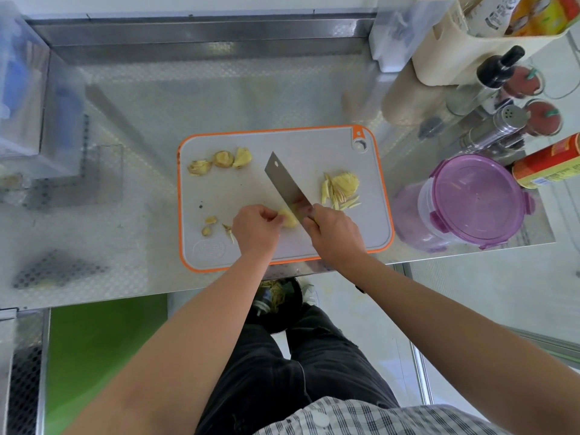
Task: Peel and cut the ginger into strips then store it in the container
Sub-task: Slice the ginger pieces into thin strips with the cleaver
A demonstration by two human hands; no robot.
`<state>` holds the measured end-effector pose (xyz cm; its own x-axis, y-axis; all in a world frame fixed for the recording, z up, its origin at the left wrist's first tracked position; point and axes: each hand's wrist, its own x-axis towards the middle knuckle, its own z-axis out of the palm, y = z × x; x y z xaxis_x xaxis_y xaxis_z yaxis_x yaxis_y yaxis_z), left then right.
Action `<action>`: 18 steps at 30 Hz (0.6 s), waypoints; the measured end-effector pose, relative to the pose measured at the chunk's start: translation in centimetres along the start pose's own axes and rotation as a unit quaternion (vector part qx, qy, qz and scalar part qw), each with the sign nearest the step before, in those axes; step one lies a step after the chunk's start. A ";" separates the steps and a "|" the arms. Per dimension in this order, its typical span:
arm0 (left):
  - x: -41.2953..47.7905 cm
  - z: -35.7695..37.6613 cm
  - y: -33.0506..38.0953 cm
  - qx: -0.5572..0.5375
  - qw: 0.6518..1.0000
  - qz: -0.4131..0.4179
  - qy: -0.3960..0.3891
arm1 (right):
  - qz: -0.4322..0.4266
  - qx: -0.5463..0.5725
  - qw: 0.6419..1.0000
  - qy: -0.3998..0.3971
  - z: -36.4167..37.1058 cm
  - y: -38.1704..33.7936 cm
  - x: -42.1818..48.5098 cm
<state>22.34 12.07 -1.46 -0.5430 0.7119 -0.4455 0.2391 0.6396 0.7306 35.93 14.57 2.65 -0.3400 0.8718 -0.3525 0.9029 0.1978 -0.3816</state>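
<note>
A peeled piece of ginger (288,218) lies near the front edge of a grey, orange-rimmed cutting board (314,146), pinned in place by the curled fingers of the person's left hand (255,229). The right hand (334,233) is wrapped round the handle of a broad knife (287,186), whose blade slants away across the board and meets the ginger on its right side.

To the right of the blade sits a loose pile of pale ginger strips (342,189), some fanned out, some lying singly. Three larger trimmed pieces (219,161) rest in a row at the board's far left corner. A few small scraps (208,226) lie at its near left, just beside the left hand.

The board sits at the front of a shiny metal counter (125,183). Just off its right edge stands a clear round container (477,199) with a purple clip lid on top. Behind the container are a metal shaker (502,124), a red tin (549,161) and a dark-capped bottle (499,70).
</note>
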 end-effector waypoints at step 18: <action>-0.4 -0.4 0.6 -0.006 1.000 0.002 -0.009 | 0.012 -0.010 1.000 0.002 0.9 -0.2 0.9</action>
<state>22.39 12.01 -0.65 -0.5276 0.7200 -0.4508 0.2325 0.6328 0.7386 35.19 14.90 1.64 -0.3175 0.8782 -0.3578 0.9158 0.1861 -0.3560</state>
